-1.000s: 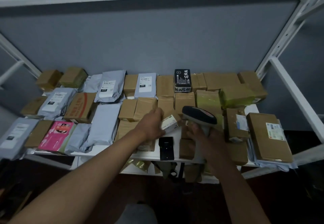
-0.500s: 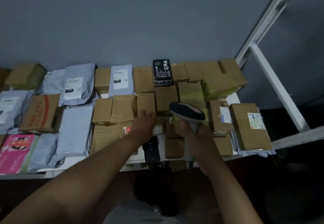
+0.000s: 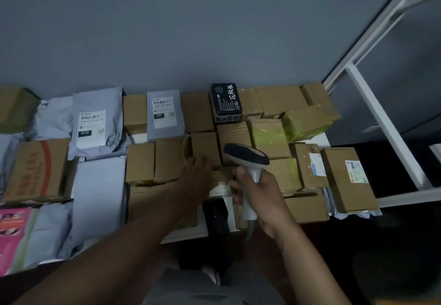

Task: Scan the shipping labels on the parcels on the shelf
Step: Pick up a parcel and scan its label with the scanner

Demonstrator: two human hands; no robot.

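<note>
Many parcels cover the white shelf: brown cartons, grey mailer bags with labels, and a black box at the back. My right hand grips the handle of a grey and black barcode scanner, whose head points over the middle cartons. My left hand rests with stretched fingers on a small brown carton. Beside its palm lies a small box with a white label, partly hidden by both hands.
A black device lies at the shelf's front edge below my hands. Labelled cartons stack at the right end, next to the white rack posts. A pink packet sits at the front left. A grey wall backs the shelf.
My left hand has put down the small labelled box and reached forward onto the cartons. The scanner stays in my right hand. My view has shifted right and down.
</note>
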